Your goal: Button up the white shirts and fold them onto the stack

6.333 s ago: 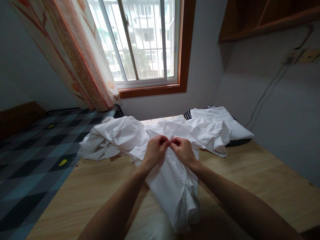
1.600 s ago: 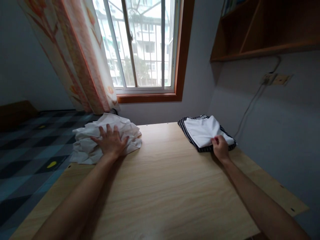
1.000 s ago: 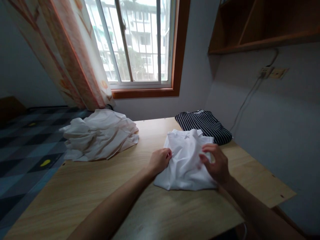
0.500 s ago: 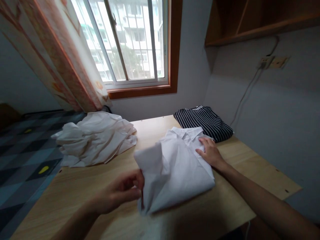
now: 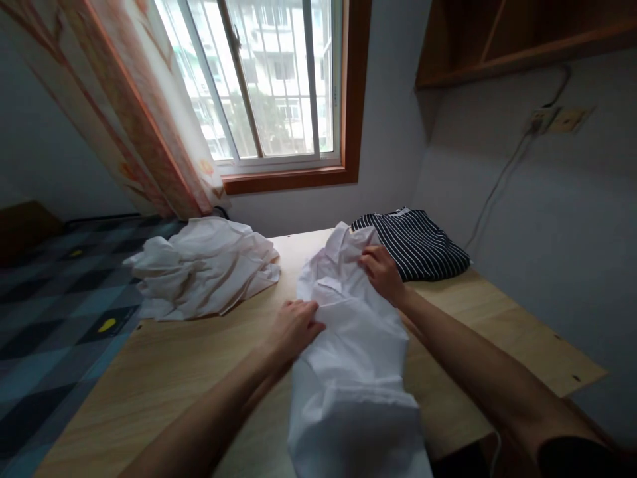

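A white collared shirt (image 5: 361, 345) stretches lengthwise over the wooden table (image 5: 209, 372), its lower end toward me. My left hand (image 5: 298, 325) grips its left side about halfway up, fingers curled into the cloth. Higher up, my right hand (image 5: 381, 269) pinches the right side close to the collar end. Part of the shirt there looks lifted and bunched. Just behind my right hand lies a black-and-white striped garment (image 5: 415, 242), folded.
A crumpled white cloth (image 5: 209, 265) lies at the table's left corner. Beyond it is a bed with a checked cover (image 5: 54, 318). A window (image 5: 273, 86) with a curtain (image 5: 134, 113) is behind the table. A cable (image 5: 497, 179) hangs down the right wall below a wooden shelf (image 5: 522, 53).
Both hands have moved up and inward on the shirt, the left now grasping its side. The shirt has gone from a wide folded shape to a long narrow one, its near end closer to me.
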Available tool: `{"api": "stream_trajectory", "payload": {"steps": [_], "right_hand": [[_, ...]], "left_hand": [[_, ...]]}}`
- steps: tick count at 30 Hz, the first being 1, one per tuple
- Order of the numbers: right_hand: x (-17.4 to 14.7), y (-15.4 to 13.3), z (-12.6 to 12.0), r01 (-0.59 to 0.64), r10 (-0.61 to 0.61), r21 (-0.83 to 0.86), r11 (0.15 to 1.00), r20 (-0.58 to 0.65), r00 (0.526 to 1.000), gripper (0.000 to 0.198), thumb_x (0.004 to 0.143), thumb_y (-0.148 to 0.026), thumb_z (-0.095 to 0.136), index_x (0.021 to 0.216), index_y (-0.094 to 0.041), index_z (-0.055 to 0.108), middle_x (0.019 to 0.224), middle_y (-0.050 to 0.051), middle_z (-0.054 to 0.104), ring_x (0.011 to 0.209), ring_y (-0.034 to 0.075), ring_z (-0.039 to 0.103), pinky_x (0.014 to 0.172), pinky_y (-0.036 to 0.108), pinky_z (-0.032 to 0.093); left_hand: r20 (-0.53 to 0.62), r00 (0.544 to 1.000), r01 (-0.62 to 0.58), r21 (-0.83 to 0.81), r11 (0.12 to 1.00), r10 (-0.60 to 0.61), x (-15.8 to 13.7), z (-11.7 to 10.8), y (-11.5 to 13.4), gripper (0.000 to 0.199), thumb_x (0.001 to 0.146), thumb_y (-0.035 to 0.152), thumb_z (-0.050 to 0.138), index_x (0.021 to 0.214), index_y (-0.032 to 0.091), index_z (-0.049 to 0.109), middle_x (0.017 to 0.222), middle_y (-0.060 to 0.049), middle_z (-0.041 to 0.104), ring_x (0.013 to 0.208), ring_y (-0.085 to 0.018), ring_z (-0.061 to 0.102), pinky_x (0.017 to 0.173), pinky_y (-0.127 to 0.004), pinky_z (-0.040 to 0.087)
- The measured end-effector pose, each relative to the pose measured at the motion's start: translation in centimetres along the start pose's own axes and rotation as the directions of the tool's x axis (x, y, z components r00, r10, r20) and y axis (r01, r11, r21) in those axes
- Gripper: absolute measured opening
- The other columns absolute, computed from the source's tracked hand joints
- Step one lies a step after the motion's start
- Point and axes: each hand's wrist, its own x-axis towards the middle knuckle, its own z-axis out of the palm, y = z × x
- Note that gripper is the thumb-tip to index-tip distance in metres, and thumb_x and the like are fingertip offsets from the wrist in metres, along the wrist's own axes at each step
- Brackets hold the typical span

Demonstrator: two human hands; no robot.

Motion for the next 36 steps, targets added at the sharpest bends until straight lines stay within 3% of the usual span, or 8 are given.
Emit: {"api": "stream_trajectory", "payload": {"steps": [4, 7, 10, 15, 19, 23, 28, 36], "right_hand": [[1.0, 1.5, 0.5, -0.276, 0.289, -0.119, 0.954, 0.109, 0.951, 0.015, 0.088, -0.019, 0.055, 0.097, -0.018, 0.067, 0.119, 0.016, 0.061, 0.118, 0.033, 0.048, 0.103, 0.062, 0.029], [-0.9, 0.5, -0.2, -0.255, 0.194, 0.212, 0.943, 0.271, 0.943, 0.032, 0.086, -0.034, 0.061, 0.115, -0.018, 0.062, 0.125, 0.016, 0.060, 0.120, 0.030, 0.051, 0.102, 0.054, 0.037], [-3.3, -1.9, -1.5, -0.355, -0.019, 0.657, 0.665, 0.491, 0.871, 0.049, 0.090, -0.046, 0.054, 0.132, -0.019, 0.050, 0.115, 0.011, 0.065, 0.102, 0.022, 0.062, 0.085, 0.038, 0.050], [-5.8, -3.2, -4.5, -0.551, -0.243, 0.699, 0.455, 0.693, 0.678, 0.032, 0.080, -0.041, 0.067, 0.098, -0.015, 0.068, 0.080, 0.001, 0.065, 0.071, 0.014, 0.058, 0.065, 0.026, 0.048], [-6.4, -2.0, -7.7, -0.555, -0.324, 0.662, 0.503, 0.740, 0.589, 0.025, 0.078, -0.038, 0.068, 0.072, -0.014, 0.067, 0.068, 0.000, 0.062, 0.067, 0.014, 0.055, 0.062, 0.025, 0.048], [-5.1, -2.1, -8.4, -0.540, -0.237, 0.681, 0.495, 0.704, 0.669, 0.028, 0.085, -0.038, 0.062, 0.098, -0.014, 0.067, 0.083, 0.003, 0.066, 0.073, 0.014, 0.059, 0.067, 0.025, 0.049], [-2.1, -3.1, -3.3, -0.239, -0.149, 0.532, 0.812, 0.585, 0.797, 0.058, 0.080, -0.018, 0.064, 0.136, -0.023, 0.051, 0.129, 0.011, 0.056, 0.079, 0.012, 0.062, 0.076, 0.028, 0.051], [-1.9, -3.7, 0.6, 0.107, -0.198, 0.211, 0.972, 0.478, 0.856, 0.011, 0.088, -0.016, 0.054, 0.088, -0.018, 0.064, 0.088, 0.005, 0.065, 0.078, 0.016, 0.062, 0.071, 0.025, 0.046]], "left_hand": [[-0.077, 0.995, -0.049, 0.090, 0.995, 0.056, -0.9, 0.5, -0.3, 0.018, 0.092, 0.029, 0.048, 0.079, 0.019, 0.057, 0.075, -0.007, 0.065, 0.076, -0.023, 0.062, 0.081, -0.037, 0.042], [-0.207, 0.978, 0.010, -0.119, 0.993, -0.034, -1.9, -1.2, 0.4, 0.013, 0.088, 0.028, 0.050, 0.077, 0.021, 0.051, 0.067, -0.002, 0.060, 0.065, -0.019, 0.057, 0.071, -0.031, 0.041], [-0.209, 0.975, -0.055, -0.560, 0.827, -0.077, -2.4, -2.9, 3.0, 0.014, 0.086, 0.034, 0.052, 0.080, 0.022, 0.049, 0.067, 0.000, 0.056, 0.062, -0.015, 0.052, 0.060, -0.026, 0.039], [0.010, 0.893, -0.220, -0.863, 0.455, 0.449, -1.4, -3.8, 6.1, 0.031, 0.083, 0.046, 0.059, 0.095, 0.017, 0.062, 0.093, -0.008, 0.067, 0.086, -0.020, 0.061, 0.077, -0.030, 0.048], [-0.151, 0.988, -0.076, -0.569, 0.819, -0.013, 1.1, -1.9, 2.9, 0.030, 0.089, 0.043, 0.051, 0.095, 0.017, 0.065, 0.091, -0.009, 0.068, 0.084, -0.021, 0.063, 0.079, -0.033, 0.047], [-0.136, 0.978, 0.150, -0.069, 0.986, -0.158, 2.7, 0.7, -0.7, 0.038, 0.084, 0.050, 0.059, 0.108, 0.021, 0.062, 0.099, -0.009, 0.067, 0.081, -0.024, 0.065, 0.073, -0.034, 0.046], [0.036, 0.998, 0.046, 0.126, 0.991, -0.051, 3.2, 1.6, -0.9, 0.031, 0.094, 0.046, 0.044, 0.091, 0.020, 0.061, 0.089, -0.008, 0.069, 0.081, -0.023, 0.066, 0.069, -0.031, 0.044], [0.030, 1.000, 0.001, 0.065, 0.998, -0.003, 2.6, 1.3, -1.8, 0.024, 0.092, 0.035, 0.045, 0.104, 0.020, 0.059, 0.100, -0.007, 0.067, 0.086, -0.023, 0.065, 0.072, -0.031, 0.045]]}}
